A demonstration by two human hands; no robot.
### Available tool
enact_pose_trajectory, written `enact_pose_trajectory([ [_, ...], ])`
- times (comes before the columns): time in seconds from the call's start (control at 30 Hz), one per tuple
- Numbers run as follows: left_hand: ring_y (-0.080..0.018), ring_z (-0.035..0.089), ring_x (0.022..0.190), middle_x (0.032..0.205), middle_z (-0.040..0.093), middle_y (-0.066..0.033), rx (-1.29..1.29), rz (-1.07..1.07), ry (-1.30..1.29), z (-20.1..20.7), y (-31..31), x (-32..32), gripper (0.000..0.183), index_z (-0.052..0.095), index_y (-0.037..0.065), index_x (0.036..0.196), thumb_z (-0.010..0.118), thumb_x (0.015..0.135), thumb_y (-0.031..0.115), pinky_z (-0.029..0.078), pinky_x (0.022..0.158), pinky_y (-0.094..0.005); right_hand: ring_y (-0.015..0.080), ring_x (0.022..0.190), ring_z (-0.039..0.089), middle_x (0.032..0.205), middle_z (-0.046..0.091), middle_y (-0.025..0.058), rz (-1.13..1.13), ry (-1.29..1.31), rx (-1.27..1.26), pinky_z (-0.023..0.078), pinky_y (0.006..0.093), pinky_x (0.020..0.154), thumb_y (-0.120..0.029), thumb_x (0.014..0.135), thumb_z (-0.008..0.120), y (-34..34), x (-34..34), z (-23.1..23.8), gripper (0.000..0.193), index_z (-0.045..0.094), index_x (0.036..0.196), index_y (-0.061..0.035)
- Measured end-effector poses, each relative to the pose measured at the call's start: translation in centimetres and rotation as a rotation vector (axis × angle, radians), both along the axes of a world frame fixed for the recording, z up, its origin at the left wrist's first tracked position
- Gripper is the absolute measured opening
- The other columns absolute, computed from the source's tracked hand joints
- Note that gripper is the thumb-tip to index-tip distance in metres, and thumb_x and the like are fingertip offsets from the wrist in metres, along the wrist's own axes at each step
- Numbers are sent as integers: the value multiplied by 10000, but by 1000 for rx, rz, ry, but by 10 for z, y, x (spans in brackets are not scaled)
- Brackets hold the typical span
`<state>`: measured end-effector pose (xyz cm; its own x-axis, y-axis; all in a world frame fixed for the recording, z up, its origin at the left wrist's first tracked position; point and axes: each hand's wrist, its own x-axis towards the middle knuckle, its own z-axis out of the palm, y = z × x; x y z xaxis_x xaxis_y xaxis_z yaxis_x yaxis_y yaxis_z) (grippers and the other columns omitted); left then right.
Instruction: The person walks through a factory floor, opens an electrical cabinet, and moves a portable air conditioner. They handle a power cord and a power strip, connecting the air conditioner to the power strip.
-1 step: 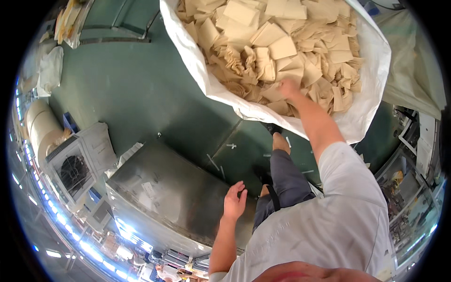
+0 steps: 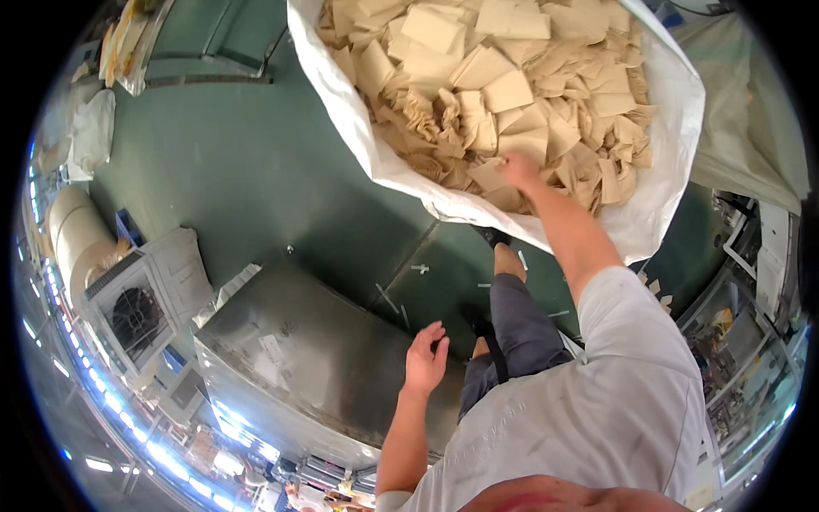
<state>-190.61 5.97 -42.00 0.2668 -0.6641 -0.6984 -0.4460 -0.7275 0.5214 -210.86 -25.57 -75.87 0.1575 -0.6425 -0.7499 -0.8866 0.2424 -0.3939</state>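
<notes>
A big white bulk bag (image 2: 657, 205) stands on the green floor, filled with several tan folded paper pieces (image 2: 512, 85). My right hand (image 2: 519, 169) reaches over the bag's near rim and rests on the pieces. Its fingers curl down among them, and the grip is hidden. My left hand (image 2: 424, 358) hangs in the air with its fingers spread and holds nothing. It is just above the near right edge of a grey metal box (image 2: 299, 341).
A fan unit (image 2: 136, 316) and pale rolls (image 2: 72, 230) stand at the left. White sacks (image 2: 90, 128) lie at the far left. A second pale bag (image 2: 751, 128) and cluttered shelves (image 2: 734, 333) stand at the right. Small scraps litter the green floor (image 2: 256, 171).
</notes>
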Motion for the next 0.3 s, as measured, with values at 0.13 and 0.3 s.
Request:
enact_pose_trajectory([
  [0.13,-237,659,1128,1272,657,-151,-88,216,295,9,-137,-40,450,517,26,1406,645,977,65,555,916,-341,389,805,695,840,687,233,-473,-207,-284,534,484,745,-258,792,718,-13,-33,144,265,677,926,-33],
  [0.3,-329,340,1457,1649,245,-81,-11,916,1070,2,-266,-92,852,120,223,1639,652,1002,417,381,1109,-631,374,890,721,865,703,232,-293,-648,-358,558,416,841,-209,748,755,-15,-53,293,256,678,930,-46],
])
